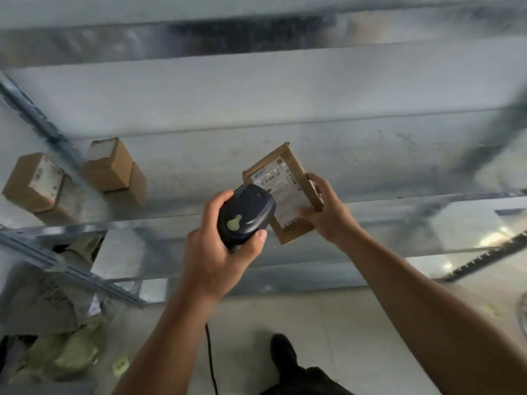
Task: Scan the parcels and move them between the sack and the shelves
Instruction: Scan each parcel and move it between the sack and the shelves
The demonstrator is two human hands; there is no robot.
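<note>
We see our two arms (pixel 159 337), bare all the way up from the hands, as far as we can see. Our left hand (pixel 216 260) and our right hand (pixel 330 215) are bare too. The left thumb has a short, clean nail. Low down we wear a black shoe (pixel 282 352) with a round toe, and beside it a dark trouser leg (pixel 310 379).

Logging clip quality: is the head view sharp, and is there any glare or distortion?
Head view: the flat brown cardboard parcel and the dark handheld scanner are fairly sharp; the grey metal shelves smear into blur toward the top; their edges bow slightly from wide-angle distortion; bright glare spots sit on the pale floor at right.
</note>
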